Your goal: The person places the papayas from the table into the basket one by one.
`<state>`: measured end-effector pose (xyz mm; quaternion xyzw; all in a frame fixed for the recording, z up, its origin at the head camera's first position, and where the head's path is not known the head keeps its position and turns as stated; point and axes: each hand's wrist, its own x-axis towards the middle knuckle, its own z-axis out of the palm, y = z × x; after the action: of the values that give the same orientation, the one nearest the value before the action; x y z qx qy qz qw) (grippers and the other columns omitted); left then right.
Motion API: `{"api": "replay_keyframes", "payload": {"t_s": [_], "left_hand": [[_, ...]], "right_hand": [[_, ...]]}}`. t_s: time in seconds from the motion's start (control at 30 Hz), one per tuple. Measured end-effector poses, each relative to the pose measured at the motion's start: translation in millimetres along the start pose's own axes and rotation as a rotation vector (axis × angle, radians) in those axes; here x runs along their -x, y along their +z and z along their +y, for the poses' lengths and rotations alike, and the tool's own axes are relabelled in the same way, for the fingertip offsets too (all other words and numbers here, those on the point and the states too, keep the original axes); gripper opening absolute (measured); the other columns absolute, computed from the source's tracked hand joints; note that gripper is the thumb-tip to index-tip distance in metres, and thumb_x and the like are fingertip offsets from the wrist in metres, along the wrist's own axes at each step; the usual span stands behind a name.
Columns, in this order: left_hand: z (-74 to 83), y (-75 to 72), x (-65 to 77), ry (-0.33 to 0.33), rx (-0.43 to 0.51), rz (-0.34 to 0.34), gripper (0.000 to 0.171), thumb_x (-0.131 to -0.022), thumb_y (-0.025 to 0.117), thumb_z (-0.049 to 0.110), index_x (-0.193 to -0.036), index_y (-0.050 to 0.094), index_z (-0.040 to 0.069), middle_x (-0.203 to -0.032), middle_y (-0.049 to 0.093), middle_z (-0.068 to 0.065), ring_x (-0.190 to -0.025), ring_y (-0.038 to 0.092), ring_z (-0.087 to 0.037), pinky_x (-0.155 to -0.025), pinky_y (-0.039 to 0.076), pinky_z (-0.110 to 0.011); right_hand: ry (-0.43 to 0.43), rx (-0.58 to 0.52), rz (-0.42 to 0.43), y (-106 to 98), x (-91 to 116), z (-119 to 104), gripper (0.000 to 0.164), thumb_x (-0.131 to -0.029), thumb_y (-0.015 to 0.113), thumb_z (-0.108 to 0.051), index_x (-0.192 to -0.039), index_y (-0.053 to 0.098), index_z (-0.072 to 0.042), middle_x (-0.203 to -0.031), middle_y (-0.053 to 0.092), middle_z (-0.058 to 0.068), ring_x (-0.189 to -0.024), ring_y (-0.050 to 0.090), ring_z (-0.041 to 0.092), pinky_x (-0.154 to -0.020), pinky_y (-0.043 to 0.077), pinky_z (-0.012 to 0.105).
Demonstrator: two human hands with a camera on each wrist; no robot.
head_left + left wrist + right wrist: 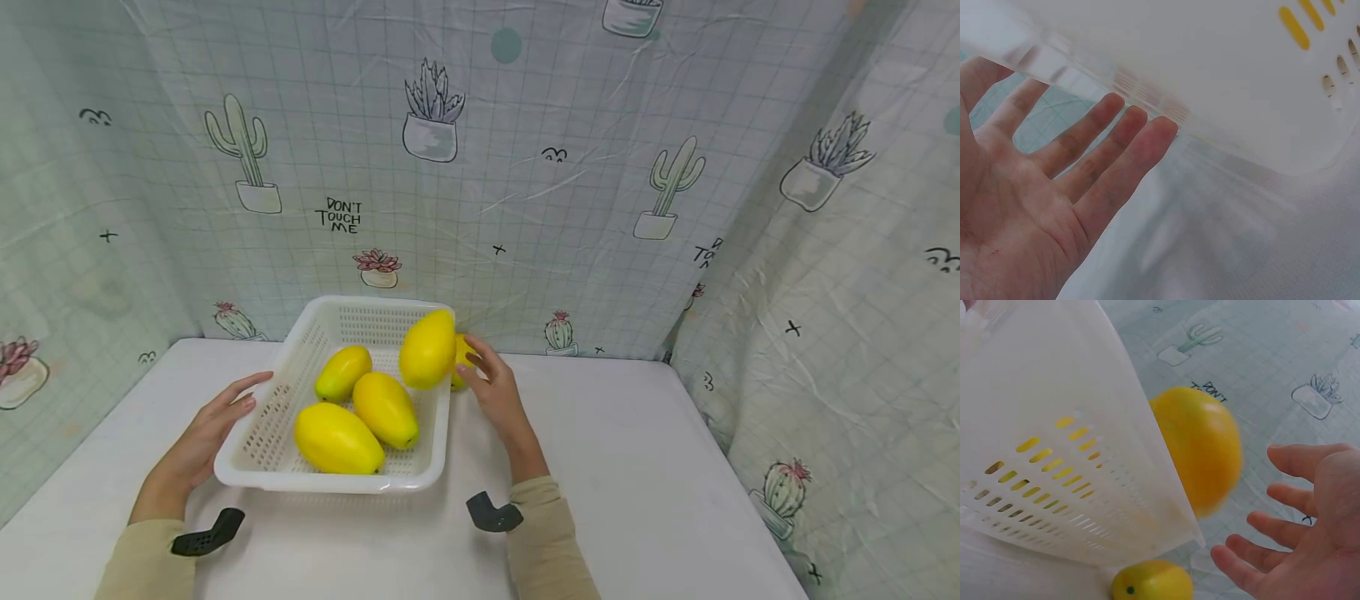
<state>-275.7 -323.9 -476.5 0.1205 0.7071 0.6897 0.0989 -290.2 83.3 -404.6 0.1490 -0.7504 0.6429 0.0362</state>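
A white plastic basket [330, 482] holds several yellow mangoes, among them a large one [337, 439] at the front. At its right rim, a mango [427, 350] stands higher than the others; the right wrist view shows this mango [1204, 450] bulging past the rim. My right hand [495, 392] is just right of it, fingers spread and a gap between them and the fruit. Outside the basket, partly hidden behind that hand, lies another mango [1154, 581]. My left hand [202, 442] has its straight fingertips at the basket's left side, under the rim.
The basket stands on a white table [615, 467]. A patterned curtain [525, 200] with cactus drawings hangs behind the table and along both sides. Dark wrist mounts [208, 533] sit near the beige sleeves [551, 542].
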Motion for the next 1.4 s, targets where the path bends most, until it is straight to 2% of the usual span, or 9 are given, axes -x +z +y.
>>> {"api": "replay_keyframes", "payload": {"t_s": [0.27,0.47,0.7,1.0,1.4], "left_hand": [[1.6,-0.6,0.7,-0.002,-0.009,-0.005,0.048,-0.100,0.030,0.024,-0.146,0.016,0.025,-0.135,0.040,0.013,-0.104,0.060,-0.004,-0.079,0.055,-0.037],[1.3,0.1,0.6,-0.011,-0.028,0.007,0.048,-0.100,0.031,0.025,-0.146,0.017,0.026,-0.135,0.040,0.014,-0.105,0.059,-0.003,-0.080,0.054,-0.033],[-0.7,-1.4,-1.5,-0.013,-0.032,0.016,0.048,-0.100,0.031,0.026,-0.146,0.018,0.027,-0.135,0.040,0.015,-0.106,0.059,-0.003,-0.080,0.054,-0.033],[-3.9,-2.7,-3.5,0.016,-0.047,0.006,0.048,-0.100,0.032,0.025,-0.146,0.018,0.027,-0.134,0.041,0.017,-0.106,0.058,-0.003,-0.080,0.054,-0.033],[-3.8,-2.5,-2.6,-0.015,-0.008,0.021,0.048,-0.100,0.032,0.025,-0.146,0.019,0.026,-0.136,0.040,0.014,-0.106,0.058,-0.004,-0.081,0.054,-0.032]], "right_hand": [[0.002,0.041,0.030,-1.3,1.0,1.5,0.047,-0.092,0.054,-0.020,-0.137,0.041,-0.015,-0.144,0.038,0.003,-0.132,0.038,0.028,-0.105,0.035,0.048],[-0.007,0.033,0.052,-2.9,0.6,4.9,0.047,-0.092,0.054,-0.019,-0.136,0.041,-0.011,-0.143,0.039,0.009,-0.132,0.037,0.033,-0.105,0.035,0.048],[0.017,0.005,0.078,-4.4,-5.0,14.2,0.047,-0.091,0.056,-0.019,-0.135,0.043,-0.010,-0.142,0.040,0.009,-0.130,0.039,0.033,-0.104,0.037,0.046],[0.023,-0.003,0.131,-7.1,-16.3,42.8,0.045,-0.090,0.057,-0.022,-0.133,0.046,-0.015,-0.139,0.044,-0.002,-0.128,0.042,0.027,-0.104,0.038,0.042],[0.053,-0.014,0.158,-7.5,-17.7,50.7,0.043,-0.089,0.058,-0.022,-0.131,0.049,-0.020,-0.137,0.046,-0.004,-0.125,0.045,0.021,-0.104,0.039,0.040]]}}
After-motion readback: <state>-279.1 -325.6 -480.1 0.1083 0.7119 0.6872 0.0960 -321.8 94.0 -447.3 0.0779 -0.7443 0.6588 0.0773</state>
